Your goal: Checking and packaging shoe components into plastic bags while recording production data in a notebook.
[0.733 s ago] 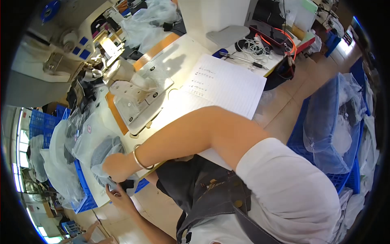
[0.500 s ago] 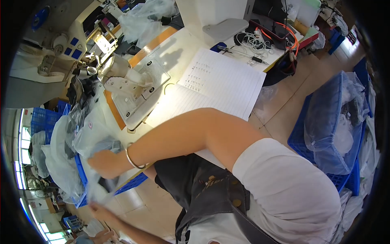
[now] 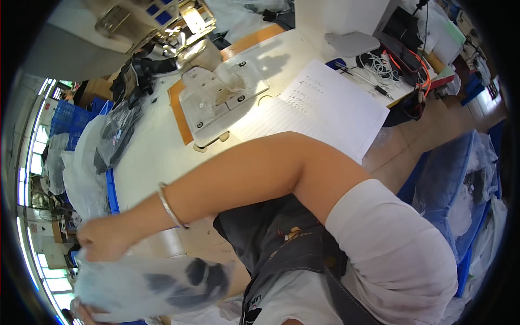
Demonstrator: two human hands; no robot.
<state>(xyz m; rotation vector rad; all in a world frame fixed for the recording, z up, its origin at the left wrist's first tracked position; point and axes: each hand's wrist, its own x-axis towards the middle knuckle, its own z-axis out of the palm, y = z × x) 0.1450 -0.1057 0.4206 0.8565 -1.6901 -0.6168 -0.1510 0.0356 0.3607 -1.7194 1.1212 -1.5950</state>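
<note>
My right arm reaches across to the left, a silver bangle (image 3: 170,207) at its wrist. My right hand (image 3: 105,238) is closed on the upper edge of a clear plastic bag (image 3: 130,290). Dark pieces, whose kind I cannot make out, show through the bag. At the lower left, my left hand (image 3: 86,313) grips the bag's lower edge. The bag hides much of that hand and its forearm. Both hands and the bag are off the near left end of the white table (image 3: 146,176).
A sewing machine (image 3: 197,54) stands at the table's far side. An open notebook (image 3: 338,103) lies right of it, with a pen (image 3: 379,91) and coiled white cable (image 3: 379,67) beyond. Bagged dark goods (image 3: 119,138) line the left edge. A blue crate (image 3: 417,170) stands at right.
Both hands have moved left, bringing the plastic bag off the table's left side and in front of my body. My view has shifted left, so the table appears further right.
</note>
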